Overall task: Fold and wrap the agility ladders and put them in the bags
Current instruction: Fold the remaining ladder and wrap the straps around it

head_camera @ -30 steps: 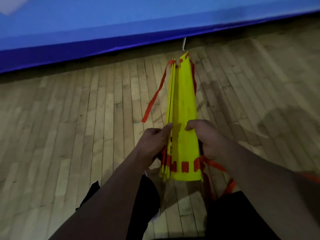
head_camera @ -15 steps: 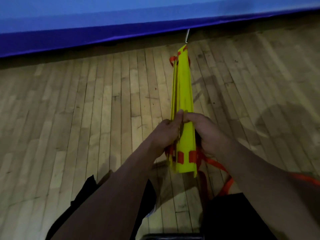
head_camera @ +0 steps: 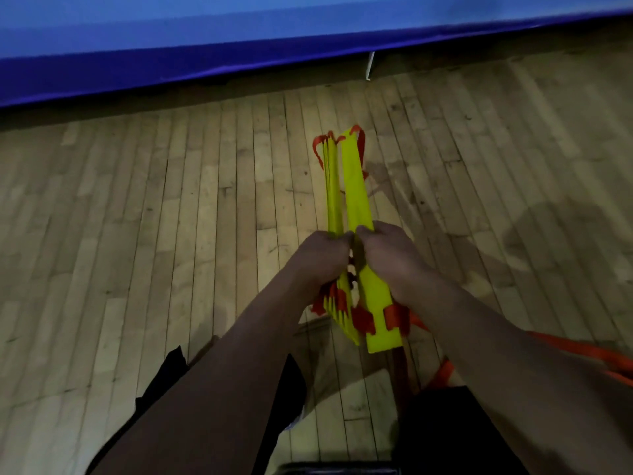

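A stack of yellow agility-ladder rungs (head_camera: 352,186) with orange straps points away from me above the wooden floor. My left hand (head_camera: 322,255) grips the left bunch of rungs near their middle. My right hand (head_camera: 387,252) grips the single right rung beside it, thumbs nearly touching. The near rung ends (head_camera: 380,330) splay apart below my hands. A loose orange strap (head_camera: 582,354) trails from the stack off to the right, behind my right forearm. No bag is in view.
A blue padded wall mat (head_camera: 239,39) runs along the far edge of the wooden floor (head_camera: 137,234). A thin white strip (head_camera: 370,65) hangs at its base. My dark-clothed legs (head_camera: 445,430) are at the bottom.
The stack has tilted and dropped closer to me. The near ends have spread apart, with the right rung separated from the left bunch. My hands stay together at the middle.
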The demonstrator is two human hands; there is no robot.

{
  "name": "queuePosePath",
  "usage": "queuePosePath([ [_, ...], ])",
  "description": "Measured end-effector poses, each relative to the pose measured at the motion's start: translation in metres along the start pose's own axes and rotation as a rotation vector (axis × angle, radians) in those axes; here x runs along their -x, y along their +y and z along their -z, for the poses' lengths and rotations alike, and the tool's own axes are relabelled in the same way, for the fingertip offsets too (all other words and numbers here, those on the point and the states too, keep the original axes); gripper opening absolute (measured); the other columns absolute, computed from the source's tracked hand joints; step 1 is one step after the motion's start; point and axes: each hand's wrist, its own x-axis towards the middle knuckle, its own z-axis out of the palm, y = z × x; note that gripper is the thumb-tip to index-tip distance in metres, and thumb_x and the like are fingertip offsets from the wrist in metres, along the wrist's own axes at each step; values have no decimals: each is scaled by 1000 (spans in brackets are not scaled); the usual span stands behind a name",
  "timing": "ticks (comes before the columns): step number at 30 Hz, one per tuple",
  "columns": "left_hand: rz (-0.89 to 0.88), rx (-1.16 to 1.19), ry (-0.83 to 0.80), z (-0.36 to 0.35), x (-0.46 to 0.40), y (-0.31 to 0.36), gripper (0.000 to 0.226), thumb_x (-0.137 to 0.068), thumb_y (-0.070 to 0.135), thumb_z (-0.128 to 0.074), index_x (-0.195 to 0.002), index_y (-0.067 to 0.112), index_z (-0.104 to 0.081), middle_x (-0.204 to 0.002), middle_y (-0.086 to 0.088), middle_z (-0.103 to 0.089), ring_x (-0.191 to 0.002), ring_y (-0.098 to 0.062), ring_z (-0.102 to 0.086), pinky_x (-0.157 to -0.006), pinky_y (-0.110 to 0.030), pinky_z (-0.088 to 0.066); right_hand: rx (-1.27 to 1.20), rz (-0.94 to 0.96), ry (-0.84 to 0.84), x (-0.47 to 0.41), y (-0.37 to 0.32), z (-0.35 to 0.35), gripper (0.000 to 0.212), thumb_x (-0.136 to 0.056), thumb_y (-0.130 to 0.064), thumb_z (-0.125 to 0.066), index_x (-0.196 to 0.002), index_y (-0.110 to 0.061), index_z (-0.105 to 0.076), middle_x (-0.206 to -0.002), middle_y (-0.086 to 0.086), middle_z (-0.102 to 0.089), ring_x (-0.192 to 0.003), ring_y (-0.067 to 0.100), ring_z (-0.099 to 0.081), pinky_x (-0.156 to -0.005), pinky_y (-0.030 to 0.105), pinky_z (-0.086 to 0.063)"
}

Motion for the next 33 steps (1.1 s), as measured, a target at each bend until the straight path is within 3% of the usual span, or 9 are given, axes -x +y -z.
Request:
queuePosePath([
  [3, 33, -7, -45, -4, 3, -5, 55, -100, 58, -38, -94, 11, -64, -89, -10, -73, -79, -20, -71, -64, -27, -58, 18, -141, -110, 7, -14, -2, 67, -99, -63, -28, -146, -19, -46, -142, 10, -55, -126, 27, -54, -96, 35, -46],
  [7, 82, 323, -175, 0, 0, -6, 60, -100, 58, -38, -123, 7, -60, -99, -14, -74, -91, -25, -73, -79, -37, -60, -27, -188, -165, 11, -14, -2, 67, -100, -61, -27, -138, -13, -52, -111, 11, -71, -100, 25, -66, -54, 21, -43],
  [9, 119, 364, -153, 7, -2, -4, 43, -104, 38, -42, -124, 3, -59, -83, -10, -71, -72, -21, -71, -65, -31, -58, -153, -169, -214, 11, -7, -2, 59, -99, -61, -32, -130, -17, -57, -83, 3, -74, -85, 19, -69, -65, 29, -55],
  [12, 180, 376, -145, 13, 0, -1, 37, -103, 29, -46, -123, 1, -60, -88, -14, -68, -77, -27, -70, -68, -36, -59, -213, -111, -280, 7, -4, 1, 64, -92, -72, -36, -120, -23, -66, -101, 10, -75, -100, 28, -70, -93, 48, -55],
  [18, 174, 328, -168, 29, 2, 4, 41, -105, 33, -39, -127, 2, -54, -93, -18, -67, -70, -24, -65, -63, -34, -55, -132, -14, -326, 9, -12, 20, 68, -91, -74, -34, -112, -20, -69, -93, 11, -77, -86, 28, -74, -62, 34, -54],
  [23, -86, -192, -311, 58, 20, 22, 54, -79, 32, -55, -132, 22, -53, -127, -7, -58, -113, -24, -58, -89, -41, -51, -161, 103, -175, 7, -21, 27, 66, -94, -71, -31, -107, -18, -67, -81, 9, -75, -72, 26, -71, -57, 31, -46],
  [26, -288, -506, -383, 56, 23, 25, 96, -62, 29, -70, -148, 39, -30, -155, 12, -23, -141, -20, -30, -111, -48, -40, -216, 38, -157, 7, -26, 22, 62, -92, -72, -36, -109, -20, -66, -87, 10, -77, -83, 30, -75, -80, 43, -57],
  [28, -454, -529, -416, 44, 18, 17, 111, -61, 30, -82, -150, 45, -18, -153, 10, -25, -142, -18, -31, -110, -45, -43, -272, -1, -157, 7, -27, 19, 62, -89, -73, -42, -113, -21, -66, -96, 11, -77, -89, 32, -74, -88, 49, -56],
  [33, -775, -562, -107, 20, 11, 2, 104, -66, 33, -75, -154, 26, -21, -152, 0, -30, -139, -17, -34, -112, -41, -40, -642, -18, -149, 12, -31, 20, 49, -92, -57, -56, -110, -13, -68, -95, 15, -76, -85, 30, -75, -73, 43, -60],
])
